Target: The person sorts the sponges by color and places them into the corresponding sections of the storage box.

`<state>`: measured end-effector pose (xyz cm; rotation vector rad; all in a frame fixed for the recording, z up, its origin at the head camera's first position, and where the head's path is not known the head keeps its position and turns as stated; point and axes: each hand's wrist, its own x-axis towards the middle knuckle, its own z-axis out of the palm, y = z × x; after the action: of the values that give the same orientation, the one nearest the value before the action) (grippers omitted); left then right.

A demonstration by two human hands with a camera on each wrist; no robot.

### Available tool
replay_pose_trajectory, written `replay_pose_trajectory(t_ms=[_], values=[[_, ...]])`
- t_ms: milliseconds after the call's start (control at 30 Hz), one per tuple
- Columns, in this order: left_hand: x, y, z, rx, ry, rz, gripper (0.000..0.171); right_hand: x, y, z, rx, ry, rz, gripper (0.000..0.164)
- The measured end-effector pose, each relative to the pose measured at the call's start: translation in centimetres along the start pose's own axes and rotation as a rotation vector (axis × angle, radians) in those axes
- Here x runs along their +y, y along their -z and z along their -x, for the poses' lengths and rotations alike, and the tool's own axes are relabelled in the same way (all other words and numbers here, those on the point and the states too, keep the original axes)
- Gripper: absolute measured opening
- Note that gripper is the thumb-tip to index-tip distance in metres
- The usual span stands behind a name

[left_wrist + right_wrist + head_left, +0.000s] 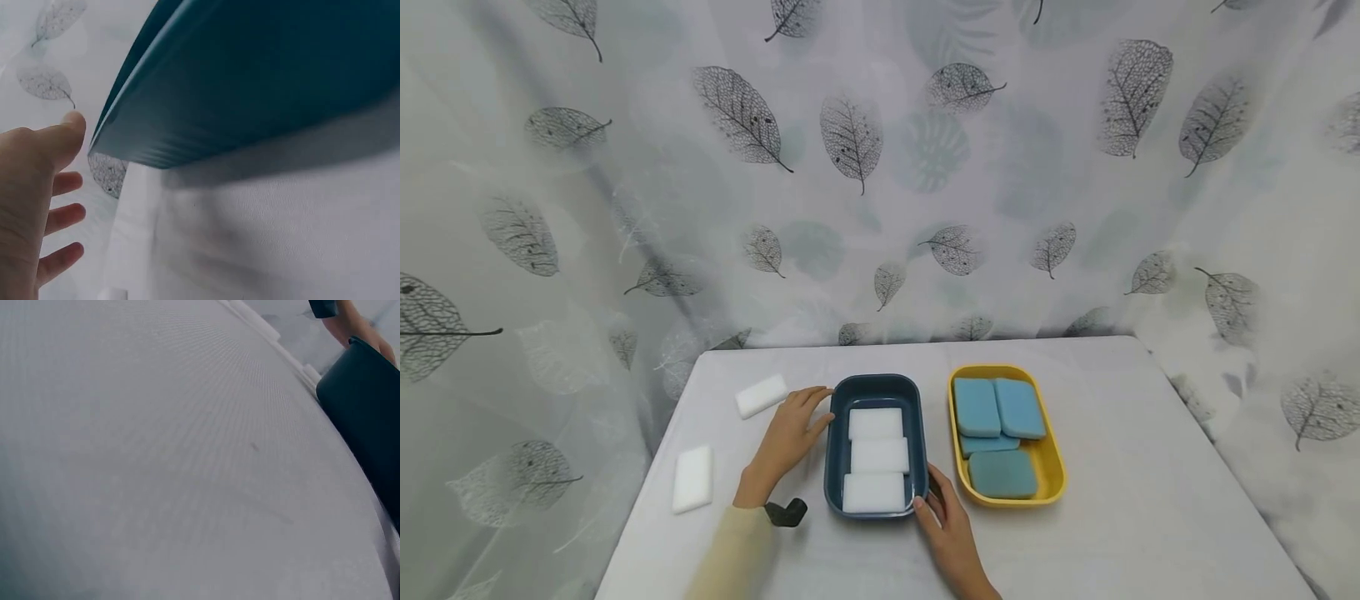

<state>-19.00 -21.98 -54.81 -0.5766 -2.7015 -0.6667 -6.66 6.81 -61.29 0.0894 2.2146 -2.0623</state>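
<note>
A dark blue tray (pixel 880 514) stands on the table, holding three white sponge-like blocks (pixel 879 456) in a column. My left hand (pixel 792 431) is beside the tray's far left side, its fingertips close to the rim. In the left wrist view, a gap shows between the thumb (pixel 65 137) and the tray wall (pixel 206 94); the fingers are relaxed. At the tray's near right corner, my right hand (pixel 951 533) touches the rim with its thumb, the fingers lying along the side. The right wrist view shows the tray wall (pixel 365 419) but not the right hand.
Right of the blue tray stands a yellow tray (pixel 1051 467) with several blue sponge-like blocks (pixel 977 408). Two loose white blocks lie at the left, one upper (pixel 762 396) and one lower (pixel 692 479). A leaf-patterned curtain (pixel 880 208) hangs behind the white table (pixel 1120 517).
</note>
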Motion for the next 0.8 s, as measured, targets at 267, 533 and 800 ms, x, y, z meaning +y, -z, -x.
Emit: replay_pose_trajectory(t_ms=[267,533,800], values=[[-2.1,0.3,-0.3,-0.052,0.098,-0.009,0.046,0.2,0.0,-0.1,0.003,0.000,0.003,0.065],[-4.0,0.9,-0.6,-0.058,0.200,0.004,0.049,0.2,0.1,-0.1,0.000,0.005,0.015,0.064],[-6.8,1.1,-1.1,-0.073,0.237,-0.078,0.054,0.2,0.1,-0.2,0.005,0.009,0.019,0.063]])
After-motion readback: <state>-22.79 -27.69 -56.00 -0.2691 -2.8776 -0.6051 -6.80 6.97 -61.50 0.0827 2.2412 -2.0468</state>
